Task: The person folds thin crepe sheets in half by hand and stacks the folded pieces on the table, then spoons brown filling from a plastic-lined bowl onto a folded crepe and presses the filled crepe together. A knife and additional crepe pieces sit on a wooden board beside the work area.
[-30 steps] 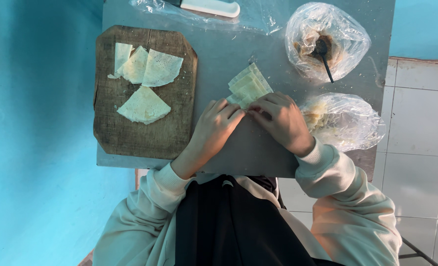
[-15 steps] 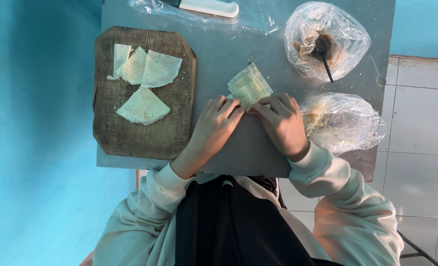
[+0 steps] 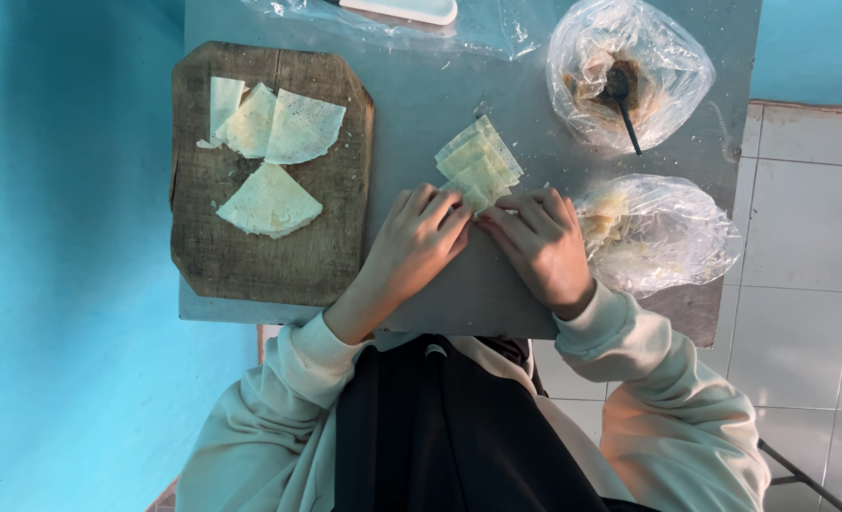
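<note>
Both hands have slid a little toward the near edge of the grey table (image 3: pixel 421 104) since the earlier pictures, so more of the folded wrapper shows beyond the fingertips. Nearest the person, the left hand (image 3: pixel 411 242) and right hand (image 3: pixel 539 246) lie side by side near the middle of the near edge, fingers pressed together and curled down, their tips pinching and pressing the near end of the folded pastry wrapper (image 3: pixel 479 161). That wrapper is thin, pale yellow-green, folded into a layered wedge that fans away from the hands and lies flat on the metal-grey top.

Just right of the right hand, touching its knuckle side, sits a crumpled clear plastic bag (image 3: pixel 667 237) with pale shredded filling, close to the table's right edge. Left of the left hand, a worn brown wooden board (image 3: pixel 316 246) with clipped corners fills the left side; on it lie four pale, lacy wrapper pieces (image 3: pixel 269 199), one quarter-round alone and three overlapping farther off.

Beyond, at the far right corner, a second clear bag (image 3: pixel 629 76) holds brown filling and one dark spoon (image 3: pixel 623 100). Along the far edge lies wrinkled clear film (image 3: pixel 497 33) under a white flat object (image 3: pixel 407 9), mostly cut off.
</note>
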